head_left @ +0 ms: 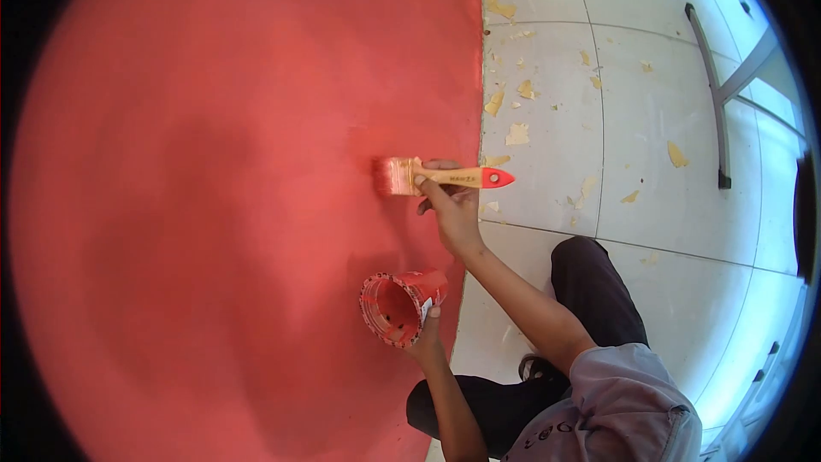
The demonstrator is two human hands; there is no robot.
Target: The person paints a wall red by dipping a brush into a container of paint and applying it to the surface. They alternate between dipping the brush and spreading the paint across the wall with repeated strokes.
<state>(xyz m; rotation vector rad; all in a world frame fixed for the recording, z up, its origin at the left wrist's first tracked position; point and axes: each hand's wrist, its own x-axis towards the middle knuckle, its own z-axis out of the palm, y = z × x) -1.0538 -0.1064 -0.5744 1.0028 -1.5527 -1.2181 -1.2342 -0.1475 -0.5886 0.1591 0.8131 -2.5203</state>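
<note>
My right hand [453, 210] grips a paintbrush [466, 177] by its wooden handle, which has a red tip. Its bristles, coated in red paint, are at the red wall [214, 77]; they seem to touch it. Lower down, my left hand [426, 338] is wrapped round a paint pot [434, 285]. The pot tilts with its mouth toward the camera, showing red paint smeared on its inside wall and rim. Most of the left hand's fingers are hidden behind the pot. A darker, wet-looking patch lies just above the bristles.
Pale floor tiles [547, 291] meet the wall along a straight edge. Several yellowish flakes [517, 135] are scattered there. At the right stands a metal furniture leg [717, 94]. My bent dark-trousered knees [590, 282] are close to the wall.
</note>
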